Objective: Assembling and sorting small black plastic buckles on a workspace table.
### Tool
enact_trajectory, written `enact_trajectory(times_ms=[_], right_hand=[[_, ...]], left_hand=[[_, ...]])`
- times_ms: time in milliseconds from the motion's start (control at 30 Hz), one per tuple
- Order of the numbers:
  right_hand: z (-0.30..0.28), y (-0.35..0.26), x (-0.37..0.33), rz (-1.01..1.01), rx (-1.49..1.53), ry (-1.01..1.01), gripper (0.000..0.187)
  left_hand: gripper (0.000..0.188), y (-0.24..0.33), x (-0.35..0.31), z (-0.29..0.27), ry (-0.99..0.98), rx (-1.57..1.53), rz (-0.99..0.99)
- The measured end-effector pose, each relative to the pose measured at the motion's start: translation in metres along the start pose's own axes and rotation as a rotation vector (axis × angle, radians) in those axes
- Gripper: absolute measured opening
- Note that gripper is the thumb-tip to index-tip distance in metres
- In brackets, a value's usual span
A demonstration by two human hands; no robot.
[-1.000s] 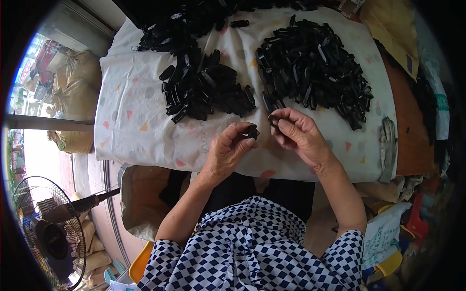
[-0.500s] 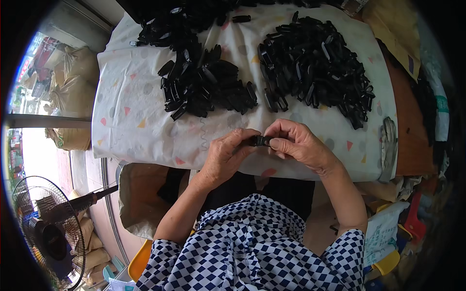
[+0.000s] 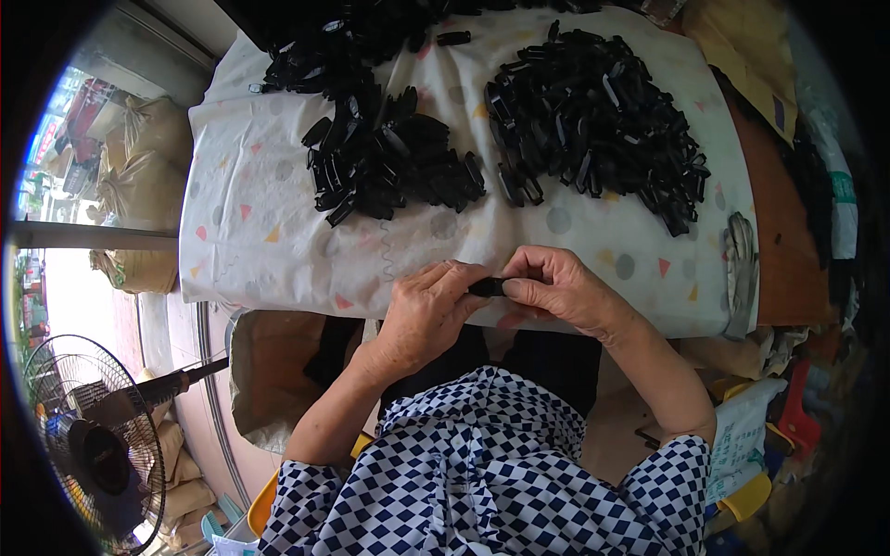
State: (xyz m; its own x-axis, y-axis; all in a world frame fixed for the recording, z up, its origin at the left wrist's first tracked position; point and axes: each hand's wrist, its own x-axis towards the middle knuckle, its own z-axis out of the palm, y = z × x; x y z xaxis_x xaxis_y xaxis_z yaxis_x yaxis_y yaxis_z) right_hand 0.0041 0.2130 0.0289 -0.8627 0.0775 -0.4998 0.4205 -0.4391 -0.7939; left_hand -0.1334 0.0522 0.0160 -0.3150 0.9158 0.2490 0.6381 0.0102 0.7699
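Note:
A small black plastic part is pinched between both my hands, just over the near edge of the table. My left hand grips its left end between thumb and fingers. On the right end press the thumb and forefinger of my right hand. Fingertips hide much of the part, so its exact kind cannot be made out. Farther off, a heap of similar black parts lies left of centre, and another black heap lies to the right.
A patterned white cloth covers the table. Folded grey-white fabric lies at its right edge, beside a brown wooden surface. An open sack stands below the left near edge. A black fan is at lower left.
Both hands have shifted slightly toward me, keeping hold of the black part. The part has turned, and a plainer dark side now shows.

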Motion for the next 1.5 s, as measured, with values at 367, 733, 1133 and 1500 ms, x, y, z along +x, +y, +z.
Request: enact_trajectory(times_ms=[367, 733, 1133, 1500], right_hand=[[-0.008, 0.023, -0.009, 0.013, 0.342, -0.107, 0.026], [0.006, 0.044, -0.010, -0.222, 0.398, -0.319, 0.046], [-0.023, -0.005, 0.018, -0.624, -0.956, 0.510, 0.038], [-0.017, -0.035, 0.054, -0.380, -1.570, 0.606, 0.040]], left_hand=[[0.023, 0.018, -0.002, 0.012, -0.007, -0.184, -0.134], [0.027, 0.036, 0.000, 0.032, 0.051, -1.195, -0.509], [0.012, -0.016, 0.035, -0.008, 0.145, -0.059, -0.227], [0.024, -0.038, 0.067, -0.034, -0.141, 0.778, 0.247]])
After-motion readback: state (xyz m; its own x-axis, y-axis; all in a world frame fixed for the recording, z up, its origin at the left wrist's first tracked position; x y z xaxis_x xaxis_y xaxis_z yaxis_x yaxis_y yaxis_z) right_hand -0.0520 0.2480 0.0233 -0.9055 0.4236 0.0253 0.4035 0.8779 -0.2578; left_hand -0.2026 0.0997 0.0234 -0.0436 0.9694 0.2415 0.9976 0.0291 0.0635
